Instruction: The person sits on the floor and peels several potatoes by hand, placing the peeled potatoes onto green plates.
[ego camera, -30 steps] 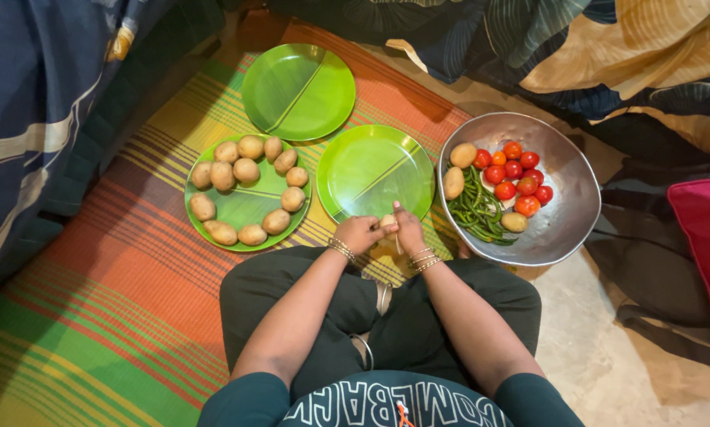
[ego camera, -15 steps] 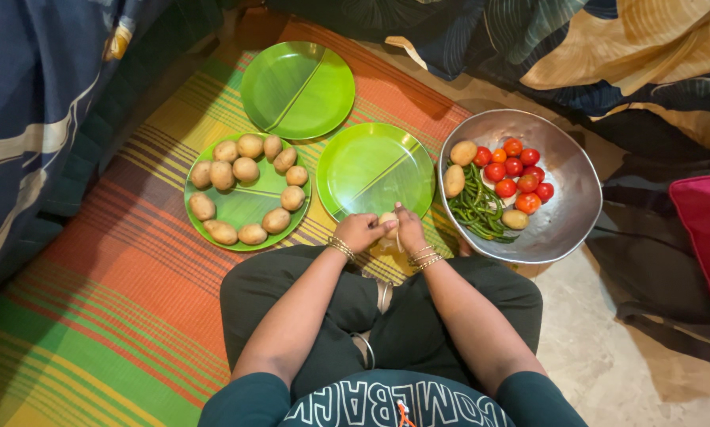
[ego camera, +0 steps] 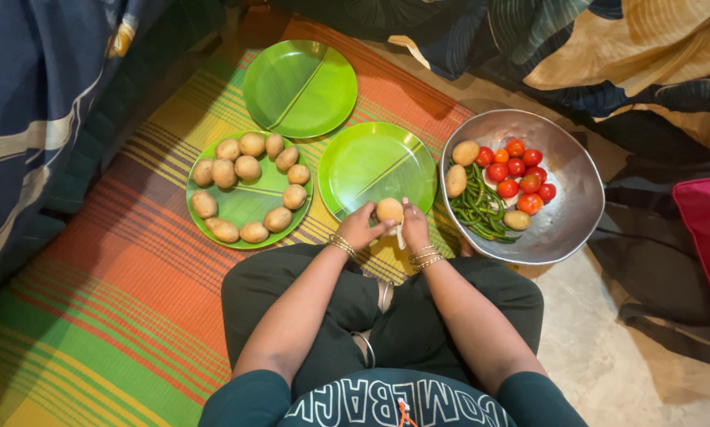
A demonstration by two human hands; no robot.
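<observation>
Striped matting [ego camera: 125, 261] in orange, green and yellow covers the floor where we sit cross-legged, with dark patterned cloth along the left and top edges.

Compared with half a second ago, we find the potato [ego camera: 390, 209] raised slightly and turned, so that more of its rounded surface now faces the camera; earlier it sat lower and was largely hidden between the fingers. We judge from this that the piece is being rotated in hand to present a fresh side, work on it not yet complete.

The left hand [ego camera: 360, 229] is closed on the potato from the left and below, fingertips touching it. The right hand [ego camera: 412, 229] is closed just beside it on the right; a pale, thin item shows under the potato at that hand, but we cannot tell what it is. The potato sits between both hands, over the near rim of the empty green plate [ego camera: 377, 166].

Left of that plate, a second green plate [ego camera: 244, 205] carries whole potatoes arranged in a ring. A third green plate [ego camera: 299, 87] lies bare beyond. To the right, a metal bowl [ego camera: 568, 213] holds tomatoes [ego camera: 517, 175], green beans [ego camera: 477, 207] and three more potatoes.
</observation>
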